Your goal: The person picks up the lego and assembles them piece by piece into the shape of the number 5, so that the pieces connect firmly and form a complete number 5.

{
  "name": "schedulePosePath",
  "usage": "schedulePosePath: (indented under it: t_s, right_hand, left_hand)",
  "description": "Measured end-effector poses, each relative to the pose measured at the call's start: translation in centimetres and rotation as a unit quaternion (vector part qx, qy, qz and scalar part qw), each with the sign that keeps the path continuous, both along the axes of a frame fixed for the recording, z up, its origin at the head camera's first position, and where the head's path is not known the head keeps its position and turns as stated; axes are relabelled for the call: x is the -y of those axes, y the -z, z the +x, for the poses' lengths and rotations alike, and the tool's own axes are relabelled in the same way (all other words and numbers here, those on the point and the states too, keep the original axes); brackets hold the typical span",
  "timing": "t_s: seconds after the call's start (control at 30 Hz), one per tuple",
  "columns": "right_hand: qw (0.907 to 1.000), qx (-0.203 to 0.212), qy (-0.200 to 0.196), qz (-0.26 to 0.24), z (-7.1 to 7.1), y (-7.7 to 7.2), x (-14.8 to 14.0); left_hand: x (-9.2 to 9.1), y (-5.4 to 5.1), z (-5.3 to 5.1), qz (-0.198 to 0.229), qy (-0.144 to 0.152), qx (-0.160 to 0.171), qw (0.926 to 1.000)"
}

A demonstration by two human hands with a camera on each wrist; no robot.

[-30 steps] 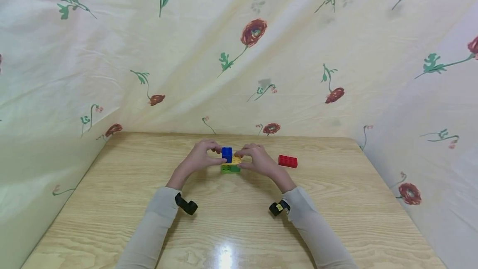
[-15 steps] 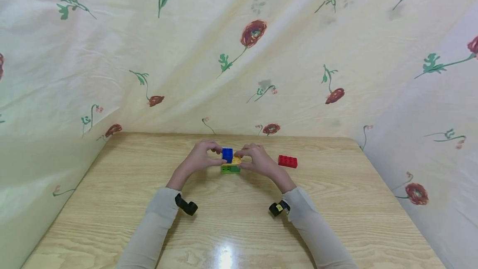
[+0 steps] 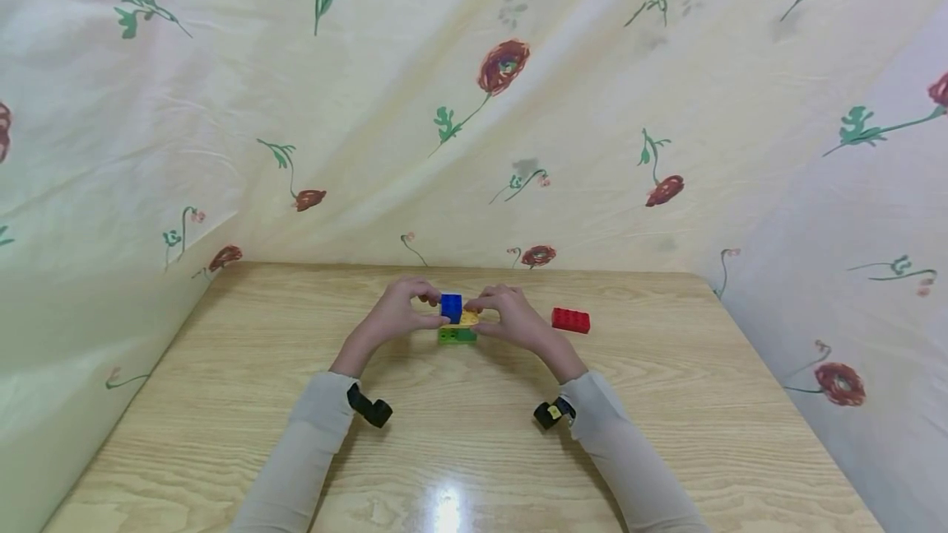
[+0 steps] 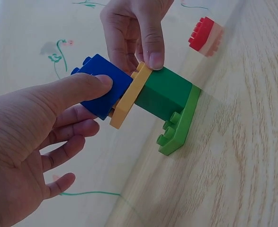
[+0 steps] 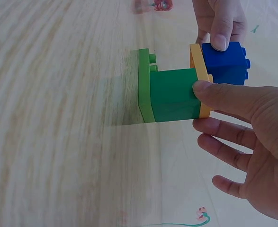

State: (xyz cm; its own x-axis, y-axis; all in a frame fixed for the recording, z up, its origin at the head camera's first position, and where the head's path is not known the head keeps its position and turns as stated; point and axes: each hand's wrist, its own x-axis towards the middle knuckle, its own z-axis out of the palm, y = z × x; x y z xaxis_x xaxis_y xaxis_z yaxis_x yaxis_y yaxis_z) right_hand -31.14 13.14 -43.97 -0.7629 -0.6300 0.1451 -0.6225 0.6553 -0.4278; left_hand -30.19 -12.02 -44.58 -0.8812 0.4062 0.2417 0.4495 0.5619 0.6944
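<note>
A small stack of toy building bricks stands on the table. Lowest is a light green plate (image 4: 186, 124), with bare studs showing at its left end. A dark green brick (image 5: 173, 96) sits on its right part, and across that lies a yellow plate (image 4: 130, 100). My left hand (image 3: 396, 311) pinches a blue brick (image 4: 106, 69) against the left part of the yellow plate; whether it is fully seated I cannot tell. With thumb and index finger, my right hand (image 3: 514, 319) holds the yellow plate, the thumb reaching the green brick's edge. Fingers partly hide the yellow plate.
A red brick (image 3: 570, 320) lies right of my right hand on the wooden table (image 3: 474, 434). Flower-patterned cloth (image 3: 370, 105) hangs behind the table and along both sides. Each wrist carries a black camera (image 3: 379, 412).
The blue brick has shifted very slightly to the right and down over the yellow plate. Both hands stay almost still.
</note>
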Motion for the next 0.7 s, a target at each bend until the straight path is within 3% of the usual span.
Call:
schedulePosePath:
  t_s: [0.7]
  right_hand:
    - [0.9999, -0.007, -0.002, -0.007, 0.31, -0.13, 0.13]
  left_hand:
    - [0.07, -0.03, 0.16, 0.005, 0.001, 0.016, 0.9999]
